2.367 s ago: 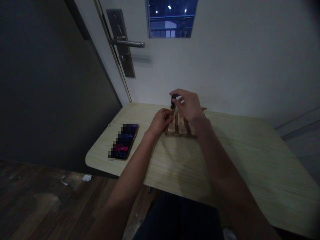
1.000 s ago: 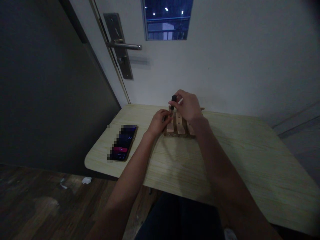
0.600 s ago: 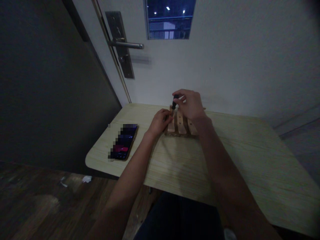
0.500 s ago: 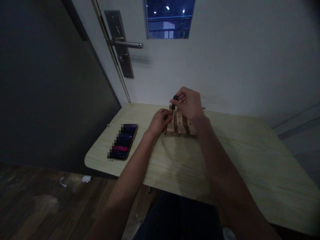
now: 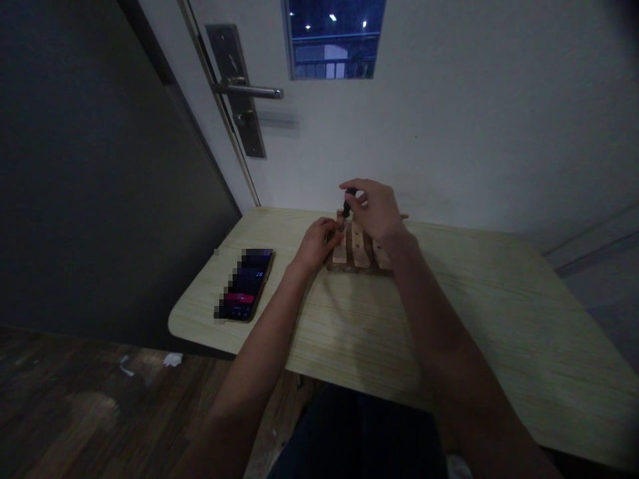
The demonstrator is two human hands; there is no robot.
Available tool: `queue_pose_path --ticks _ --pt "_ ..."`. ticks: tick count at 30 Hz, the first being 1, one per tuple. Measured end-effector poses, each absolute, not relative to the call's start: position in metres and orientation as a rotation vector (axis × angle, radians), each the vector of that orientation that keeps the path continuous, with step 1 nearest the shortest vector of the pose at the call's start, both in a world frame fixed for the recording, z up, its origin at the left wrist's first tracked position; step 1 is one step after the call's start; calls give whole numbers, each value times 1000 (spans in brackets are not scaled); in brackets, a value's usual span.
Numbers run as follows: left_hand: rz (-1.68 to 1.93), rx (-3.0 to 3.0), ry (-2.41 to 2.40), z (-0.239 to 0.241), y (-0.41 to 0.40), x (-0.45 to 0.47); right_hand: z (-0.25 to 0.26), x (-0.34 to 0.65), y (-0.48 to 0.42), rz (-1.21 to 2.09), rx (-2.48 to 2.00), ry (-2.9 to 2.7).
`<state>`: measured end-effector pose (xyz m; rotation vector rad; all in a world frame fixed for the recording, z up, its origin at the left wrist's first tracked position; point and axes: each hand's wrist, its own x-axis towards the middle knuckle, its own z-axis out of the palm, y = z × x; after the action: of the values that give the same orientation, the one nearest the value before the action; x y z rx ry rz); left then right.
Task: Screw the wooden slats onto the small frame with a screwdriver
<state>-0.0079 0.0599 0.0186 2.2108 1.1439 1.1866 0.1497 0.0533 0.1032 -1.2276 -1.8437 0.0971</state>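
A small wooden slatted piece (image 5: pixel 355 249) lies on the pale wooden table (image 5: pixel 449 313) near the far wall. My right hand (image 5: pixel 377 211) is above it, fingers pinched on the black handle of a small screwdriver (image 5: pixel 348 197) that points down at the left slat. My left hand (image 5: pixel 317 241) rests curled against the left edge of the wooden piece, fingertips pinched by the tool's tip; what they hold is too small to make out.
A lit phone (image 5: pixel 245 283) lies on the table's left part. A white door with a metal handle (image 5: pixel 249 89) and a small window (image 5: pixel 332 38) stands behind the table. Dark wall at left, wooden floor (image 5: pixel 74 406) below.
My right hand has shifted its grip on the screwdriver handle, rising and dipping slightly over the same spot. My left hand and the wooden piece stay put.
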Motion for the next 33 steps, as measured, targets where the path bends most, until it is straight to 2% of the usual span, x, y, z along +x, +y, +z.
queue_pose_path --ticks 12,25,33 --pt "1177 2219 1146 18 60 -7 108 144 46 115 -1375 -1651" --pt "1175 2216 1157 16 62 -7 109 147 51 231 -1248 -1761" --pt "1194 2216 1131 16 61 -7 105 142 48 132 -1346 -1647"
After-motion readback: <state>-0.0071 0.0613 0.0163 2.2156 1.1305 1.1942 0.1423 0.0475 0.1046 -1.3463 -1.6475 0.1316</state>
